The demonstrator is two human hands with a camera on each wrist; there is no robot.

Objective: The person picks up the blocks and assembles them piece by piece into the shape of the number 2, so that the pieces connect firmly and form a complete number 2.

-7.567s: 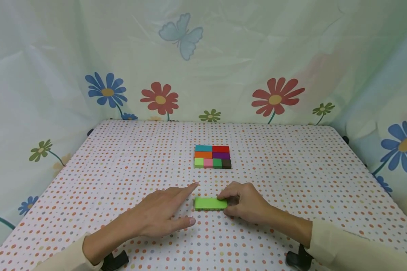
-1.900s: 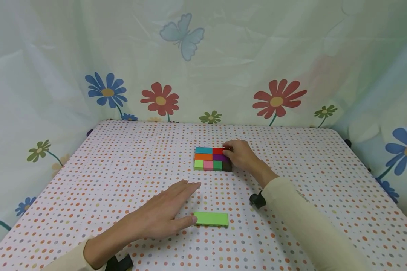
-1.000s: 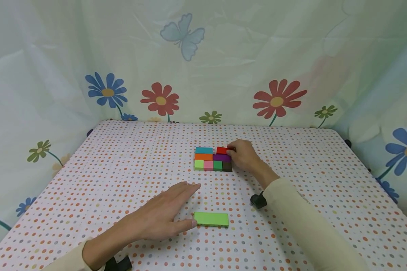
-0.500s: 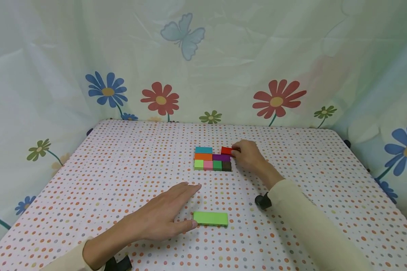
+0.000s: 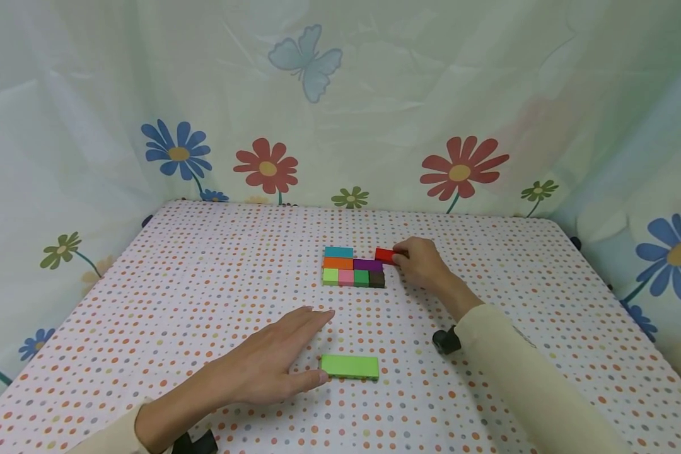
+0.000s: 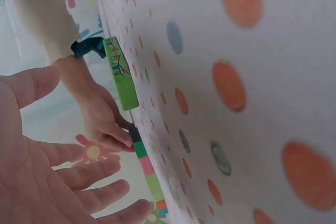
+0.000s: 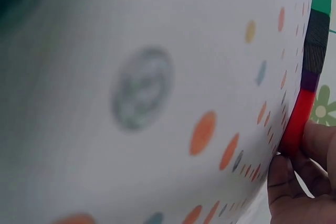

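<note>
My right hand pinches the right end of a red block between thumb and fingers. In the right wrist view the red block lies against the tabletop, close to a purple piece. The group of blocks left of that hand holds cyan, orange and purple ones, with a front row of small cubes, the dark one rightmost. My left hand is held with fingers extended, its thumb by the left end of a long light green block. The left wrist view shows the thumb apart from it.
A white dotted cloth covers the table. Behind it hangs a flowered curtain, which also runs along both sides. Black straps with devices sit at both wrists, the right one low over the cloth.
My right hand has left the light green block, which now lies nearer me, and drawn the red block rightward out of the group's back row. The left hand has stayed nearly still.
</note>
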